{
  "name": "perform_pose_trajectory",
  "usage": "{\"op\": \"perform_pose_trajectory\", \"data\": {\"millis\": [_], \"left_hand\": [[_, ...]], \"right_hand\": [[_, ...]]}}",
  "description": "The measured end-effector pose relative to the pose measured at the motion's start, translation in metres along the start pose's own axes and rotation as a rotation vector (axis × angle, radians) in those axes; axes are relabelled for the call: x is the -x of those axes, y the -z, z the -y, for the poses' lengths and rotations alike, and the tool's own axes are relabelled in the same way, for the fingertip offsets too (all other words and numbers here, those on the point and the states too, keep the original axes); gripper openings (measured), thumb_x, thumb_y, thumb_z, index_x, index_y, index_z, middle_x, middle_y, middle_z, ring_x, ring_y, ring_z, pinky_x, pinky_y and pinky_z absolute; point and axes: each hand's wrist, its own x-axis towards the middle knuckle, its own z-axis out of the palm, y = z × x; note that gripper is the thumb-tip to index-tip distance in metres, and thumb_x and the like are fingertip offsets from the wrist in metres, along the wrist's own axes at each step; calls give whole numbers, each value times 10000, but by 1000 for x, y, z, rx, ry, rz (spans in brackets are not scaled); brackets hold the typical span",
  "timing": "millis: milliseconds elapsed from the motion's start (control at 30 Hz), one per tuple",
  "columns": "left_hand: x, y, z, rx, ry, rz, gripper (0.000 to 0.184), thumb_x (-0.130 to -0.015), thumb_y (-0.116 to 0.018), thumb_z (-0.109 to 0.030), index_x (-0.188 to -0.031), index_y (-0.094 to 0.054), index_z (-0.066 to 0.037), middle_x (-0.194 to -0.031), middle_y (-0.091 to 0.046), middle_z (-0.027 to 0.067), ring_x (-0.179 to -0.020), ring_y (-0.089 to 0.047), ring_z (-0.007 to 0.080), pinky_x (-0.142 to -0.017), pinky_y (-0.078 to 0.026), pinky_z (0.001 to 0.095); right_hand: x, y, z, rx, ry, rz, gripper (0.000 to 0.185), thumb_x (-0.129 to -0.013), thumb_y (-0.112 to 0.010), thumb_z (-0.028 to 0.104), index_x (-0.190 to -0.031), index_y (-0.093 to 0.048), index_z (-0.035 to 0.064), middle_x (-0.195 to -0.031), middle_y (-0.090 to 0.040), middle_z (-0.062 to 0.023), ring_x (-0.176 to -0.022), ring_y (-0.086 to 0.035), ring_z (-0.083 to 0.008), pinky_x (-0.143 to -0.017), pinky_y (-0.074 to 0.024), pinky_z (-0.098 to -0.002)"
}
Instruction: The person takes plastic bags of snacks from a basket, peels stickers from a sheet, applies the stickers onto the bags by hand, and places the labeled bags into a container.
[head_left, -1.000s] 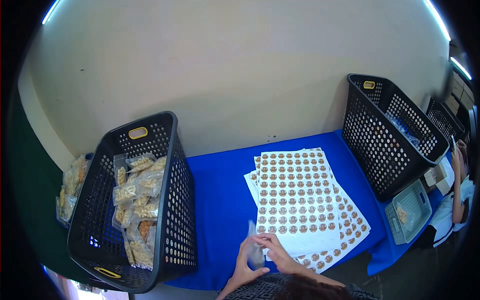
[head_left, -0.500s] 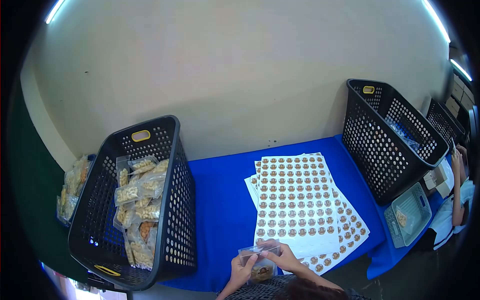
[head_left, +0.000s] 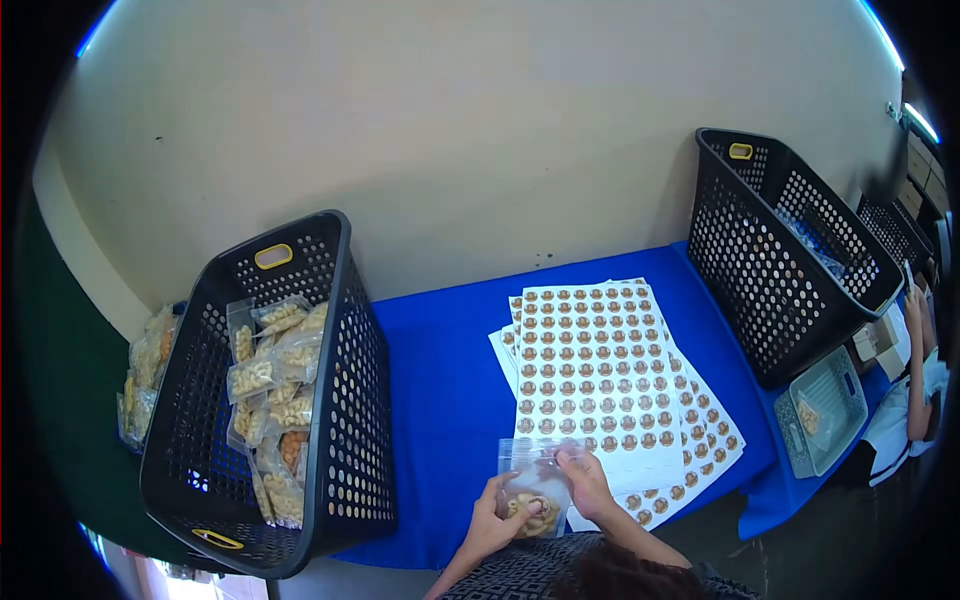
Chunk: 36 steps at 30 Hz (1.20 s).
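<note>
A clear zip bag [head_left: 545,482] with pale curled snacks in its lower part is held upright near the table's front edge. My left hand [head_left: 492,520] grips the bag's lower left side, thumb over the snacks. At the upper right corner, my right hand [head_left: 588,482] pinches the bag. Just beyond lie overlapping sheets of round brown stickers [head_left: 595,375]. To the left, a black basket [head_left: 362,420] holds several filled snack bags [head_left: 285,375].
Another black basket [head_left: 765,285] stands at the right on the blue cloth [head_left: 440,350]. A pale green basket [head_left: 825,440] with one snack bag is beside it. More bags [head_left: 150,360] lie at the far left. A co-worker's arm [head_left: 917,370] shows at the right edge.
The bag was blurred, then tilted low with both hands at its top. Now it is raised more upright, my left hand lower on its side and my right hand at the upper corner.
</note>
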Motion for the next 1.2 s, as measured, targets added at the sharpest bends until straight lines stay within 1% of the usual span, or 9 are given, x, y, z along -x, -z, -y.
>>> {"op": "perform_pose_trajectory", "data": {"millis": [133,333,467,633,700,800,867,1067,1200], "left_hand": [[-7,-10,12,609,-54,-161,471,-761,-593,-101,-1120,-315,24,-833,-529,111,-722,-530,112,-598,-436,205],[-8,-9,18,577,-106,-117,426,-768,-559,-61,-1096,-300,20,-989,-443,139,-908,-486,182,-682,-470,279],[-8,-1,15,687,-150,-236,437,-743,-540,-6,-1111,-305,0,-942,-416,128,-796,-515,185,-633,-498,304],[-22,6,19,711,-222,-387,284,-762,-520,-51,-1015,-401,-1,-843,-479,100,-682,-535,167,-568,-486,288],[-17,15,12,735,-251,-406,255,-774,-492,-40,-1011,-402,-10,-844,-475,88,-671,-527,150,-571,-483,290],[-4,28,-7,692,-336,-388,162,-798,-502,-88,-932,-445,-16,-754,-506,95,-646,-513,184,-624,-456,334],[7,37,-11,670,-417,-274,207,-795,-457,2,-994,-403,-6,-789,-487,94,-688,-502,171,-659,-458,312],[65,85,-64,723,-460,-296,194,-783,-548,-114,-920,-447,-21,-746,-515,109,-648,-523,205,-602,-459,313],[105,149,-102,598,-1200,48,154,-801,-525,-116,-905,-482,-11,-859,-527,118,-769,-543,186,-690,-448,290]], "right_hand": [[4,0,-1,296,135,147,311,-760,-592,101,-1021,-467,-14,-946,-535,-79,-851,-528,-145,-764,-433,-268],[3,12,-6,489,50,176,332,-737,-638,227,-964,-544,3,-885,-568,-66,-810,-528,-115,-661,-449,-249],[22,77,43,501,274,-127,288,-733,-637,219,-923,-559,16,-881,-571,-67,-804,-529,-108,-718,-425,-232],[100,197,123,76,932,-1005,240,-767,-581,133,-951,-456,42,-867,-543,-60,-776,-546,-123,-677,-448,-243],[125,232,133,-31,942,-1313,282,-774,-579,136,-992,-422,50,-917,-534,-80,-826,-543,-146,-688,-457,-272],[139,266,146,-196,1022,-1415,381,-757,-601,136,-1056,-386,39,-999,-506,-103,-936,-507,-171,-761,-435,-313],[143,338,133,-138,1242,-1024,510,-724,-639,154,-1121,-351,15,-1092,-461,-115,-1024,-457,-190,-828,-392,-336],[71,313,87,108,999,-1785,573,-713,-631,185,-1125,-336,-82,-1112,-409,-198,-992,-428,-244,-861,-361,-340],[-33,252,0,384,807,-1334,527,-786,-523,209,-1212,-296,-3,-1171,-359,-191,-1065,-390,-249,-868,-332,-340]]}}
